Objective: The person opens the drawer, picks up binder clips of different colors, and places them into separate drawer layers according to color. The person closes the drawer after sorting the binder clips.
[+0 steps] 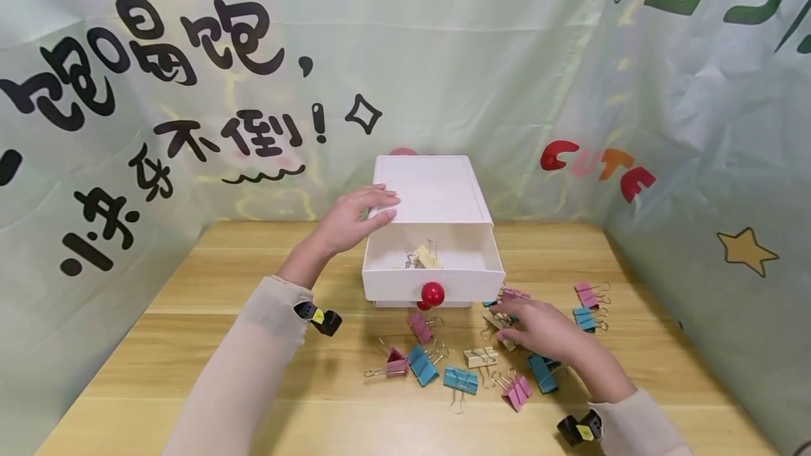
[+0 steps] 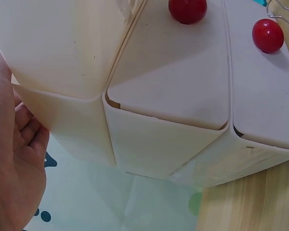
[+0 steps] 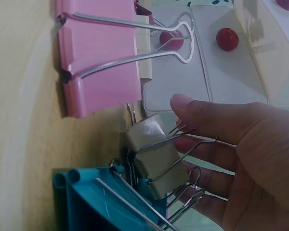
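Observation:
A white drawer box [image 1: 431,188] stands at the back of the table, its top drawer [image 1: 395,280] pulled out with cream binder clips [image 1: 427,257] inside. My left hand [image 1: 355,217] rests on the box's upper left edge. My right hand [image 1: 541,333] is over the clips right of the drawer, with thumb and fingers apart around a cream binder clip [image 3: 156,151]; a firm hold does not show. Close to that hand lie a pink binder clip [image 3: 101,57] and a teal binder clip [image 3: 106,202].
More binder clips lie before the box: pink [image 1: 420,328], blue [image 1: 460,380] and cream [image 1: 481,357]. A pink one [image 1: 589,295] and a blue one [image 1: 586,319] sit farther right. Red knobs [image 2: 188,9] stick out from the drawer fronts. A printed cloth [image 1: 443,55] hangs behind the table.

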The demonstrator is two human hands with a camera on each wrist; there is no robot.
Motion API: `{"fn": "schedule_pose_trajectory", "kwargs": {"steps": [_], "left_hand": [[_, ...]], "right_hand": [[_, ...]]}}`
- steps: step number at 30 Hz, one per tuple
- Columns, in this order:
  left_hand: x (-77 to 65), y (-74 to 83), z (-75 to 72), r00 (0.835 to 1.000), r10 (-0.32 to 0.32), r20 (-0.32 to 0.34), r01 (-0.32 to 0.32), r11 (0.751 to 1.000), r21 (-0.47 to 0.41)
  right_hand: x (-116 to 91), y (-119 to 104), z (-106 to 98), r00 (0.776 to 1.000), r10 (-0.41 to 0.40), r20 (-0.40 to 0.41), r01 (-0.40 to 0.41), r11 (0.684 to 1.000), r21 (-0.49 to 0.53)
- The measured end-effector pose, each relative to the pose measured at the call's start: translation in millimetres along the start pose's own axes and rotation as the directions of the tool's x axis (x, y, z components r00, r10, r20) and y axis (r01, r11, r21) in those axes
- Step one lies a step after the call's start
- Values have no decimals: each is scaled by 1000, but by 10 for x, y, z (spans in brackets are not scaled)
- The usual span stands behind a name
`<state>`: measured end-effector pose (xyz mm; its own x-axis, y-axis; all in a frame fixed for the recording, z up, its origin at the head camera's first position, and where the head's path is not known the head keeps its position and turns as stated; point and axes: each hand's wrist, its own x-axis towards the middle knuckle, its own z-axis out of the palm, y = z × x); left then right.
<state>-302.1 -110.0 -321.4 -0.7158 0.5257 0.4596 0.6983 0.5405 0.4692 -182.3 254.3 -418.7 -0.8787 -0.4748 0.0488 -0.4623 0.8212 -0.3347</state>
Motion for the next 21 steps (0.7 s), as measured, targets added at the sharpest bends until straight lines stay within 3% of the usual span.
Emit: {"fn": "schedule_pose_trajectory", "kwargs": {"steps": [11,21], "left_hand": [[5,15,-14,1000,-5,-2,5,1000,-14],[24,19,-6,1000,-13,9,13,1000,-14]], "right_hand": [[-8,24,84,992,-72,-104,67,996,-54],[4,60,126,995,-46,-93,40,997,-61]]}}
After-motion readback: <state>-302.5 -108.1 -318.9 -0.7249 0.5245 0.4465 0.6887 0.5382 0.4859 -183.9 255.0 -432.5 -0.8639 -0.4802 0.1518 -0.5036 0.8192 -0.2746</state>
